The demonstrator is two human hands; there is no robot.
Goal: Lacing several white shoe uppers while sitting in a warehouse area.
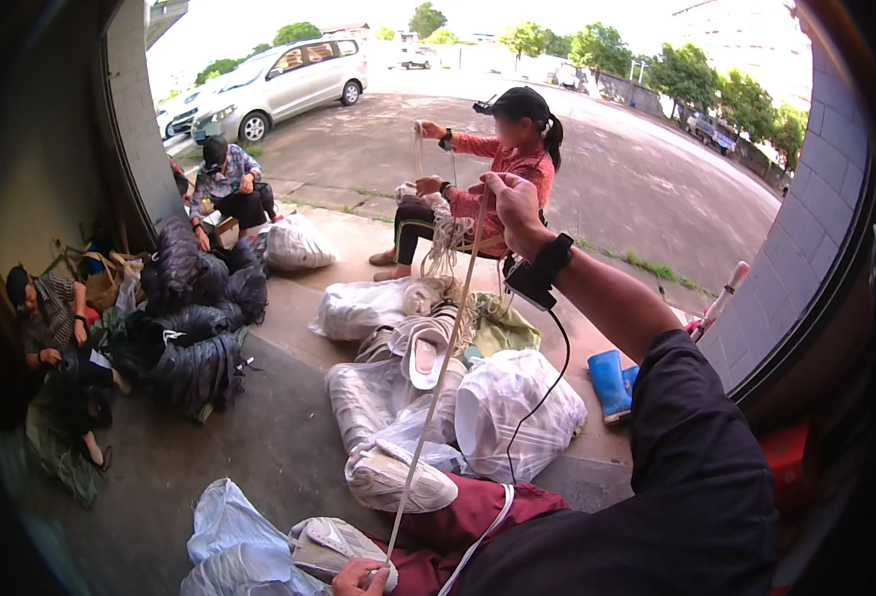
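A long cream shoelace [428,427] runs taut and slanting from high in front of me down to my lap. Its upper part is pinched in my right hand [513,207], raised with the arm stretched out. My left hand [361,577], partly cut off by the lower edge, has its fingers closed around the lace's lower end. That hand is against a beige shoe upper [334,544] on my lap. Another beige shoe upper [403,482] rests beside my dark red trouser leg [488,512], behind the lace.
Plastic bags [532,402] and stacked shoe uppers [423,353] lie ahead. A person in red [503,169] sits beyond, holding laces. Two more people [224,184] sit left, by dark bundles [195,318]. Blue boots [609,385] stand right. A black cable [557,377] hangs from my right wrist.
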